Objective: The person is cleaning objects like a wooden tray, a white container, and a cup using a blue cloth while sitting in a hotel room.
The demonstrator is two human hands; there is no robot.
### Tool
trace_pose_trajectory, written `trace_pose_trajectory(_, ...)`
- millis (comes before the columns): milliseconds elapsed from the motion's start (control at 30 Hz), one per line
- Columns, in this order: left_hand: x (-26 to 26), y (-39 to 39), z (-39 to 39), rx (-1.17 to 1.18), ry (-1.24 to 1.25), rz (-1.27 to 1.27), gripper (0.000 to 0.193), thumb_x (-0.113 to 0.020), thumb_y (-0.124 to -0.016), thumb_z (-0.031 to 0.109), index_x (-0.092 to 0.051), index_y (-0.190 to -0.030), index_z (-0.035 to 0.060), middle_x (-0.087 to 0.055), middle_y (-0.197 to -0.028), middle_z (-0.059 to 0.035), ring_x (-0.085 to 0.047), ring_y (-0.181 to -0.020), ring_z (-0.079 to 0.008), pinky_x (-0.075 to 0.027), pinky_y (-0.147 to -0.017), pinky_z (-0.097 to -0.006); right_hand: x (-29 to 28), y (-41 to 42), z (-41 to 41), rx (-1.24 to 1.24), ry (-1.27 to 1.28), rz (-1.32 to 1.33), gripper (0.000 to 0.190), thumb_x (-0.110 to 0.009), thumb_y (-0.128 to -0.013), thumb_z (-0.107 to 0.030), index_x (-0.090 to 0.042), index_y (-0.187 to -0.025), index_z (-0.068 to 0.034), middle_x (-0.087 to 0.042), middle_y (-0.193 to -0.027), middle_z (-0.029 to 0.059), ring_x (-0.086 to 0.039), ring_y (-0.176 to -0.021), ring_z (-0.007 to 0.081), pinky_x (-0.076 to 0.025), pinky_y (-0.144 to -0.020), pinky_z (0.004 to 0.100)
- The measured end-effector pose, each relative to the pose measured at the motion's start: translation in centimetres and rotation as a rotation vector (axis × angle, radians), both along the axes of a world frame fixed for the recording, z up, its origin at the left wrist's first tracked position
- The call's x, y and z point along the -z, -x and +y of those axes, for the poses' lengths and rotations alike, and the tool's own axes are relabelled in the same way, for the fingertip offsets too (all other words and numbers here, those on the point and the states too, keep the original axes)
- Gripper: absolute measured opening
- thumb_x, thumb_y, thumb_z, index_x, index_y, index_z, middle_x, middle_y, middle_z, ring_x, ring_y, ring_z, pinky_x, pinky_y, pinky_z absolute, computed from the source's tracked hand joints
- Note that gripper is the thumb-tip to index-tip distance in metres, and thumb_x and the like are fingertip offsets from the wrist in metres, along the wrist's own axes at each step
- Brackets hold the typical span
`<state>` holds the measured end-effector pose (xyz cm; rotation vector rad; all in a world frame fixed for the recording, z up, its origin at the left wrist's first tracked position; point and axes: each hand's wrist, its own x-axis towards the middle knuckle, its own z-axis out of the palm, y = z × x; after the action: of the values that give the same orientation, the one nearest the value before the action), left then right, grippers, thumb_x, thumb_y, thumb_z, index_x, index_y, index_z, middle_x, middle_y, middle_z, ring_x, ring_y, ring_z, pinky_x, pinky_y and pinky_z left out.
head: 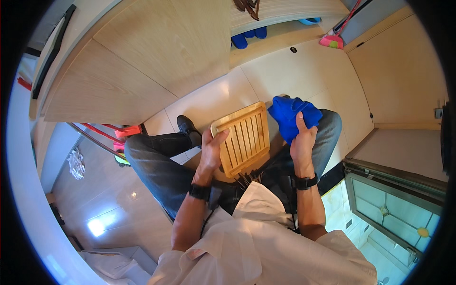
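A slatted wooden tray point(245, 139), pale yellow with rounded corners, is tilted between my knees. My left hand point(213, 148) grips its left edge, the thumb on the rim near the upper left corner. In my right hand point(303, 142) is a bunched blue cloth point(294, 112), held above my right knee with the thumb pressed on it. The cloth is just right of the tray, and a narrow gap shows between them. Thin brown sticks or bristles point(249, 180) show below the tray's lower edge; what they belong to is hidden.
A wooden cabinet point(142, 60) stands ahead on the left, with blue slippers point(239, 42) on a low shelf beside it. A pink broom point(332, 41) leans at the upper right. Brooms with red handles point(103, 132) are by my left knee. A glazed door point(388, 210) is at the lower right.
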<state>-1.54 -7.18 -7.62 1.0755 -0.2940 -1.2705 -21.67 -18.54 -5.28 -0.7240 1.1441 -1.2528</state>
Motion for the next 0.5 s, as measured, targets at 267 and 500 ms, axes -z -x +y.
trace_pose_trajectory(267, -8.4, 0.6, 2.1, -0.031, 0.004, -0.584, 0.03, -0.063, -0.086, 0.004, -0.06, -0.115, -0.0047, -0.066, -0.095, -0.0073, -0.058, -0.088, -0.01, -0.047, -0.081, -0.0254, -4.6, -6.7, 1.9, -0.424, 0.86, 0.834, 0.028, -0.065, -0.077, -0.001, -0.066, -0.106, 0.001, -0.059, -0.116, 0.0174, -0.055, -0.117, 0.0382, -0.045, -0.098, 0.0417)
trace_pose_trajectory(500, -8.7, 0.9, 2.6, -0.18, 0.101, -0.803, 0.026, -0.068, -0.081, 0.002, -0.067, -0.107, 0.0002, -0.071, -0.093, -0.0078, -0.065, -0.088, -0.0118, -0.051, -0.079, -0.0265, -10.0, -7.7, 7.0, -0.703, 1.072, 0.709, 0.049, -0.072, -0.059, -0.014, -0.067, -0.107, -0.003, -0.06, -0.118, 0.0158, -0.054, -0.118, 0.0395, -0.042, -0.099, 0.054)
